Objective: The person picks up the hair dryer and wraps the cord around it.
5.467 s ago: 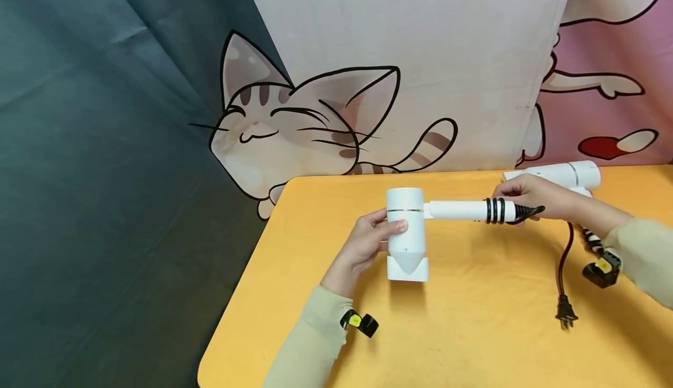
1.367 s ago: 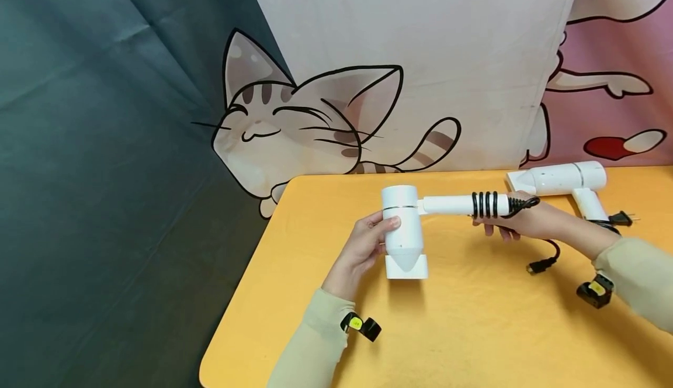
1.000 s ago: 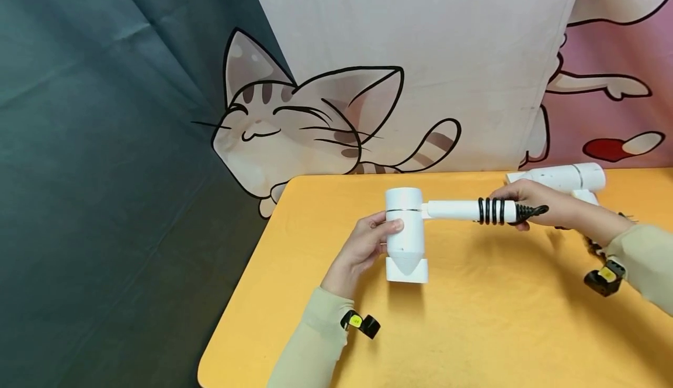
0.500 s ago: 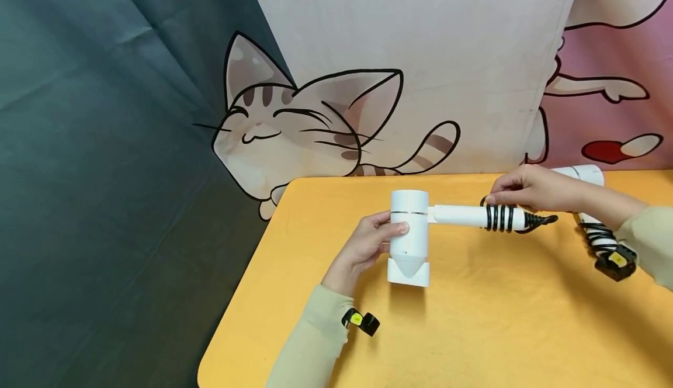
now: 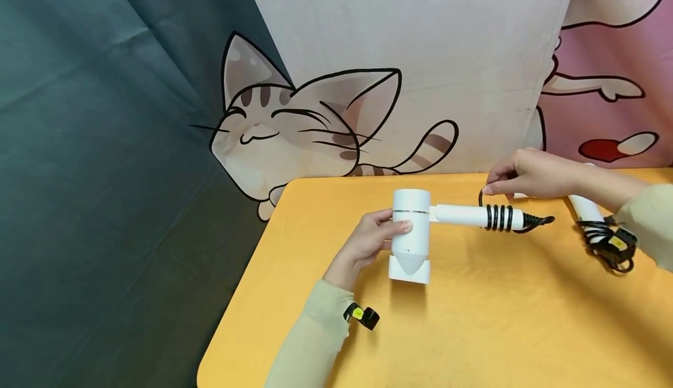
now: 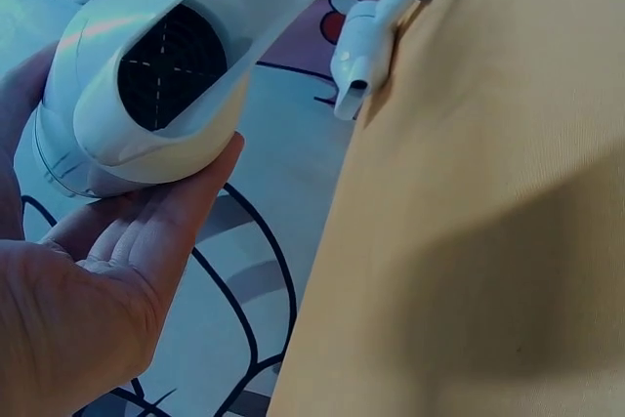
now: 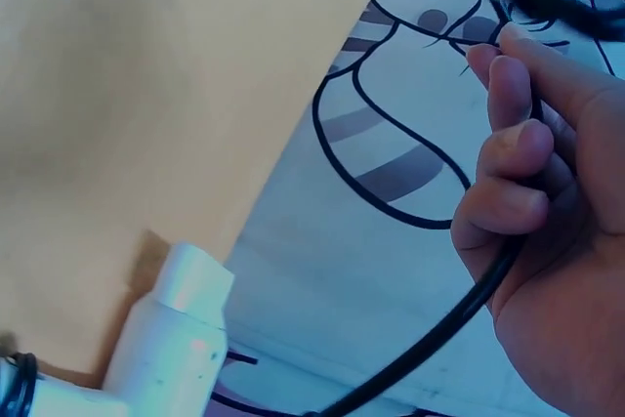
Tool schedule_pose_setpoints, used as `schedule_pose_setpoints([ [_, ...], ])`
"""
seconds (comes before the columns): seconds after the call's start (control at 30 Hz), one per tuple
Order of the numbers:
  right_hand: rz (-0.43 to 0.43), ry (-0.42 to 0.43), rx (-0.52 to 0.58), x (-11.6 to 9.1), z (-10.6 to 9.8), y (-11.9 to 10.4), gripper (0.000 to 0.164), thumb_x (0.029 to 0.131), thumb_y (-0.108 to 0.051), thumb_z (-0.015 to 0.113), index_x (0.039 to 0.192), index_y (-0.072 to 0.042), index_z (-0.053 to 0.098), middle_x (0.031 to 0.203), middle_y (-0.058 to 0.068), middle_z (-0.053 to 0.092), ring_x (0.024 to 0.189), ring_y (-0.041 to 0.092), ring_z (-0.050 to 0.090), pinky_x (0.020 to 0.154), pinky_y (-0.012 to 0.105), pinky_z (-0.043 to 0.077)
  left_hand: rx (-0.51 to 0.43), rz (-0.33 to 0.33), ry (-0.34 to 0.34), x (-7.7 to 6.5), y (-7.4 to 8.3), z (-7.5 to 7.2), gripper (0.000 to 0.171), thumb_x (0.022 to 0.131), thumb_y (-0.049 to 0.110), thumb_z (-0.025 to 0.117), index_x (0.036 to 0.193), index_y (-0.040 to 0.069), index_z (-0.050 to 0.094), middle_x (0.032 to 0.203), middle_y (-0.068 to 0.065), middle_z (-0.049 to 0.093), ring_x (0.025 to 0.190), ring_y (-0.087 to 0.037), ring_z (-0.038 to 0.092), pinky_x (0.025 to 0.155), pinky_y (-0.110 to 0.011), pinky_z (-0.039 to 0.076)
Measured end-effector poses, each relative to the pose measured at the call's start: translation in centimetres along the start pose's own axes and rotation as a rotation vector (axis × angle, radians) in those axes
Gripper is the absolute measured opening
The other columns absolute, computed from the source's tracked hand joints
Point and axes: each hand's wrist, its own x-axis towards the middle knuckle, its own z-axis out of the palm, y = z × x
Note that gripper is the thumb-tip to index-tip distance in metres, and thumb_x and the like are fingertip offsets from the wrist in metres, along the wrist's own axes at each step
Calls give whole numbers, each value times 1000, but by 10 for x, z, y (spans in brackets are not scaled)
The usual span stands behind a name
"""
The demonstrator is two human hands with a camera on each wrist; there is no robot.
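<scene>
A white hair dryer (image 5: 415, 239) is held above the table, its flat nozzle (image 5: 409, 270) pointing down toward me. My left hand (image 5: 363, 242) grips its barrel, thumb across the front. In the left wrist view the nozzle's dark opening (image 6: 171, 70) faces the camera. The handle (image 5: 460, 215) sticks out to the right, with several turns of black cord (image 5: 499, 217) round its end. Just above the handle my right hand (image 5: 536, 175) pinches the loose cord. In the right wrist view this cord (image 7: 420, 354) passes through the curled fingers.
A second white hair dryer (image 5: 585, 208), its cord (image 5: 594, 230) wound round the handle, lies at the yellow table's (image 5: 473, 329) back right, partly behind my right arm. A printed curtain (image 5: 420, 26) hangs along the table's back edge.
My right hand has carried the cord under and up behind the handle, adding a turn since the oldest frame. It now sits higher. My left hand keeps hold of the hair dryer, nearly still.
</scene>
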Motion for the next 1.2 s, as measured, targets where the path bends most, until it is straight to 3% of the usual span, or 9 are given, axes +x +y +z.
schedule_pose_setpoints([
  [0.23,-2,-9,-37,4,-2,-11,19,104,-22,73,86,-27,73,67,-15,58,60,4,53,54,25,43,2,-6,24,4,1,2,50,96,9,75,144,-3,64,120,-16,76,96,-21,74,82,-40,66],
  [0.47,34,-12,-66,6,-3,-22,22,102,-22,75,81,-25,68,62,-12,48,55,3,44,52,23,37,38,9,69,7,-1,4,55,96,11,78,147,1,62,124,-16,76,100,-22,75,84,-41,66],
  [0.67,49,-3,-99,5,-4,-30,24,103,-22,74,80,-23,66,63,-12,51,56,3,44,53,23,39,58,51,108,10,-3,7,57,96,13,80,149,5,62,126,-15,76,105,-26,75,88,-42,65],
  [0.97,-11,58,-104,1,-2,-32,18,105,-22,71,87,-25,71,65,-13,55,53,2,46,53,24,40,65,95,201,14,-6,10,57,93,13,83,146,7,65,124,-12,77,106,-25,76,88,-42,65],
  [1.2,78,113,2,-8,12,-34,13,105,-21,71,92,-22,72,67,-9,54,49,6,45,47,26,40,76,128,255,16,-7,11,55,92,16,84,144,8,67,123,-10,77,106,-25,76,87,-40,65],
])
